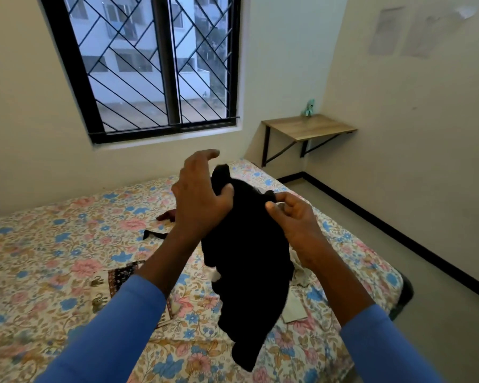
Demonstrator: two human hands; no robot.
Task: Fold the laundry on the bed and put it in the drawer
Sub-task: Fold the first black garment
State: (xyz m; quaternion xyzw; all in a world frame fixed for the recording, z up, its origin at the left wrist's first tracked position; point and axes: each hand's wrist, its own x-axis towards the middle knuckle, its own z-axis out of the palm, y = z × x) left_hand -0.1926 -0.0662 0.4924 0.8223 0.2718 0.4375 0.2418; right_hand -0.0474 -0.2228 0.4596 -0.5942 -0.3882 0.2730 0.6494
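A limp black cloth garment (249, 258), held above the floral-sheeted bed (53, 244), is pinched at its top edge by the left hand (199, 194) and the right hand (296, 219) (light, soft, apt to bunch, it is judged) and is best taken by its corners.

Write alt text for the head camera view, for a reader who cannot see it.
A person's left hand and right hand hold a black garment up over a bed with a floral sheet, each pinching its top edge. More clothes lie on the bed; a barred window and a wooden wall shelf stand behind.
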